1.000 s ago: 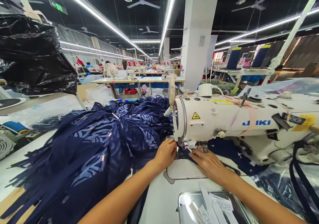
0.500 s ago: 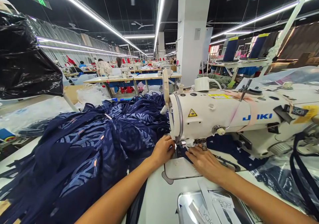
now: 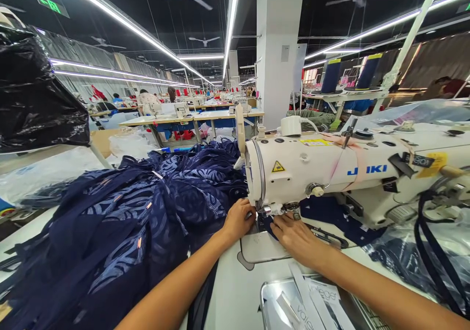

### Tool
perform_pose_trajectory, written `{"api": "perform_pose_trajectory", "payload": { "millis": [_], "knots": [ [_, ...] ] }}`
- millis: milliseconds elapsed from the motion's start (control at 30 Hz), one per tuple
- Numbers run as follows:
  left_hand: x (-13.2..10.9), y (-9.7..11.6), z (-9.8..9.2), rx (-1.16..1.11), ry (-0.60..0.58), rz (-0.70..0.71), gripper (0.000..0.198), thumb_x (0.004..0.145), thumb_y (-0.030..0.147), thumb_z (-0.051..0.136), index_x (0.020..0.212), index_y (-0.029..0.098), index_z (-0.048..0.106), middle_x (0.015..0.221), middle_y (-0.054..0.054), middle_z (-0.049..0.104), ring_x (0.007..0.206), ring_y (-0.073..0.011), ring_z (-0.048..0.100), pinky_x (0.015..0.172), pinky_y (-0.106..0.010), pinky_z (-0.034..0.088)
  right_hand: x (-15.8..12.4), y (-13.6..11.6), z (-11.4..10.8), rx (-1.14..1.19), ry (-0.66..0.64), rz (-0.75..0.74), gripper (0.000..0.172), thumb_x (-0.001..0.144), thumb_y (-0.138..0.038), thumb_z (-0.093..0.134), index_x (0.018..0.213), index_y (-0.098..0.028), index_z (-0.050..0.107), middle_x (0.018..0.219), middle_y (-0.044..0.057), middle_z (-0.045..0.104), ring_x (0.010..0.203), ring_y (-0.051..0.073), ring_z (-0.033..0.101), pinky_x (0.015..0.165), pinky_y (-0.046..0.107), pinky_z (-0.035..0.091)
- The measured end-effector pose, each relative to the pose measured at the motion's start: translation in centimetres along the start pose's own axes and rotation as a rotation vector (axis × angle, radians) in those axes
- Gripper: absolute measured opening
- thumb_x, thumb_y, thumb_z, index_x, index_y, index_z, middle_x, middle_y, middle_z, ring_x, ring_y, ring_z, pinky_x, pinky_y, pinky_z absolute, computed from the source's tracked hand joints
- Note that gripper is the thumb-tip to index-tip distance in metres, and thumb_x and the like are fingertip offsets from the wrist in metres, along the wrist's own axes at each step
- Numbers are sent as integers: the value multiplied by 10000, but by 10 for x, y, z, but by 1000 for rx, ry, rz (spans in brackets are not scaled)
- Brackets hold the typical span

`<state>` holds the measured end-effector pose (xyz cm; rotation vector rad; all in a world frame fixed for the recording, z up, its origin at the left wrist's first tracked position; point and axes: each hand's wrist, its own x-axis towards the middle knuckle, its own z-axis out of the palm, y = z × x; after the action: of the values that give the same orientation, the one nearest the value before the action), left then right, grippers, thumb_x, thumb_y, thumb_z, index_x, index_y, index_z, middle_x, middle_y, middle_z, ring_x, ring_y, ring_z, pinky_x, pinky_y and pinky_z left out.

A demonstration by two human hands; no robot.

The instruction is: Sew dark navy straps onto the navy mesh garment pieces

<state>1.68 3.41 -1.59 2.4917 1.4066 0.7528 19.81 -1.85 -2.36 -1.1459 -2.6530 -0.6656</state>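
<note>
My left hand (image 3: 239, 219) is closed at the left of the needle area of a white sewing machine (image 3: 282, 168). Its fingers curl on the edge of a piece of navy fabric (image 3: 269, 226), and the fingertips are partly hidden. From the right, my right hand (image 3: 294, 234) presses its bent fingers onto the same fabric beside the presser foot. More navy cloth (image 3: 326, 215) lies under the machine's arm. A large heap of navy garments (image 3: 154, 207) with pale leaf-like patterns spreads left of my left hand.
A metal tray (image 3: 265, 295) with white printed labels (image 3: 325, 295) sits at the front. Clear plastic (image 3: 404, 256) and dark straps (image 3: 428, 232) lie at the right. A black plastic bag (image 3: 36, 95) hangs on the left. Thread cones (image 3: 331, 77) stand behind, and people sit at farther tables.
The view has shifted slightly, so the machine and background sit a little further left. Both hands keep their places at the needle area, with no clear movement of the fabric.
</note>
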Motion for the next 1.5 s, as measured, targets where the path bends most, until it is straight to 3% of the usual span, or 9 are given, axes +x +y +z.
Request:
{"api": "perform_pose_trajectory", "payload": {
  "millis": [433,600,933,1033,1133,1300,1500],
  "knots": [
    [10,-6,6,-18,15,47,164,713,53,499,710,169,615,830,-34,608,914,-189,525,815,-279,414,7,-11,1,-36,-52,57,276,649,57,515,862,-80,628,822,122,601,734,234,570,648,332,428],
    [12,-4,5,-42,28,49,180,704,43,494,730,168,622,892,-42,614,922,-195,529,827,-289,415,12,-14,1,-36,-77,78,203,695,33,512,800,-90,635,809,127,605,728,242,575,617,328,439],
    [12,-7,8,-57,62,21,176,690,38,493,719,167,610,843,-35,601,869,-189,531,804,-287,413,16,-14,4,-22,-98,120,269,697,35,501,901,-74,638,887,144,630,790,241,593,712,343,454],
    [11,-8,8,-54,69,6,177,688,37,491,722,164,609,831,-35,597,854,-189,529,787,-287,416,12,-5,3,-21,-64,123,324,698,38,487,947,-111,629,934,125,638,838,235,588,767,351,433],
    [10,-8,7,-50,66,0,186,677,27,493,727,159,614,820,-35,598,837,-188,529,768,-287,419,7,10,4,-38,-44,134,276,722,21,479,880,-137,643,838,96,656,816,219,588,835,367,390],
    [9,-7,6,-44,55,6,203,662,9,492,732,151,618,835,-40,604,838,-190,528,764,-293,423,4,24,10,-71,15,132,238,769,-32,484,903,-151,640,834,87,660,843,214,575,858,372,350],
    [6,-4,7,1,56,11,174,687,26,502,747,156,601,859,-46,602,854,-195,529,779,-312,433,4,15,7,-59,-34,122,219,842,-197,478,966,-108,636,924,137,652,897,256,560,886,417,311]
  ]
}}
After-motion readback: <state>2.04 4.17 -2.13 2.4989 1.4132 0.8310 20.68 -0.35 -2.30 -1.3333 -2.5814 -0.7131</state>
